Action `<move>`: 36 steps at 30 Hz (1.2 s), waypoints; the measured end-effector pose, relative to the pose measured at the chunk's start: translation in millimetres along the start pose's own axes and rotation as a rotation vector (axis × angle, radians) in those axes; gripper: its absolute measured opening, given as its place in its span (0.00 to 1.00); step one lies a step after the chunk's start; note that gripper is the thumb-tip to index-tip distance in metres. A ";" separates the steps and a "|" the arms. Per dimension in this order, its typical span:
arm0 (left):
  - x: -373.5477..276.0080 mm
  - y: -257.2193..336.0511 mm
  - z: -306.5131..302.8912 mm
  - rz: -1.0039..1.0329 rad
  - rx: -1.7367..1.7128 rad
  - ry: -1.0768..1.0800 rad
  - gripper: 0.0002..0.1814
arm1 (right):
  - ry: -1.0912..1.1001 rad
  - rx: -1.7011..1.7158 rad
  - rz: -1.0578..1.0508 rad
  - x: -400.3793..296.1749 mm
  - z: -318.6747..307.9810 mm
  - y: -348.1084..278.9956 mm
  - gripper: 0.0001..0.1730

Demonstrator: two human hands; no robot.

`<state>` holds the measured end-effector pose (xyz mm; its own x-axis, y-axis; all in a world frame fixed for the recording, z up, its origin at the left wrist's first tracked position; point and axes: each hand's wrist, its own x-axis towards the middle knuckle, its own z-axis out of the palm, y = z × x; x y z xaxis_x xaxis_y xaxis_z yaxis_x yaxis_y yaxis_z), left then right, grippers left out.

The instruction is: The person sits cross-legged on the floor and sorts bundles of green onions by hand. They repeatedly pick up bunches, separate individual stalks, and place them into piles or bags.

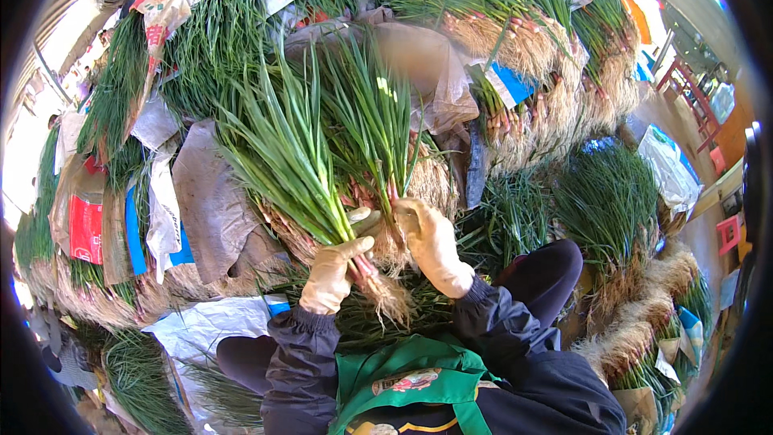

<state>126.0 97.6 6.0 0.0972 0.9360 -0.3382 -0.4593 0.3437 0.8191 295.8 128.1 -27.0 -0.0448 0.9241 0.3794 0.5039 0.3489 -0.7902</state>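
My left hand [338, 269], in a pale glove, is closed around the lower stems of a bunch of leafy green plants [314, 193]. Its pinkish stem bases and pale stringy roots hang out below the hand, and its long leaves fan towards the upper left. My right hand [426, 241], gloved as well, pinches the pink stem base of a second, more upright bunch [377, 127] just to the right. Roots of that bunch hang between the two hands. Behind both bunches lies a pile of the same rooted plants [438, 181].
Stacked plants with roots outward [519, 42] rise at the upper right, more at the left [109, 296]. Brown sacking [211, 199] covers part of the heap. Another stack [640, 308] stands at the lower right, a white sheet [211, 326] at the lower left, a pink stool [729, 234] far right.
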 end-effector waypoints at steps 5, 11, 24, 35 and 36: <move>27.6 -15.4 -4.8 0.159 0.211 0.062 0.23 | 0.129 -0.056 0.018 -11.0 18.2 7.8 0.17; 10.9 -22.7 4.0 0.046 0.045 0.125 0.23 | -0.134 0.128 -0.033 -70.3 19.5 -0.6 0.19; -89.2 -43.8 -44.1 0.041 -0.162 0.136 0.28 | -0.088 -0.312 0.111 1.9 1.5 2.8 0.18; -41.0 -32.8 -15.6 0.038 -0.045 0.046 0.23 | 0.092 0.221 0.063 -69.4 -14.4 4.0 0.17; -50.1 -23.6 -12.4 0.038 -0.037 0.027 0.23 | 0.137 0.187 0.198 -67.5 -3.5 37.2 0.15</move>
<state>121.1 41.7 -2.2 0.0552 0.9458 -0.3201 -0.4947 0.3044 0.8140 320.5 78.2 -80.4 0.1613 0.9520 0.2602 0.3229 0.1983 -0.9254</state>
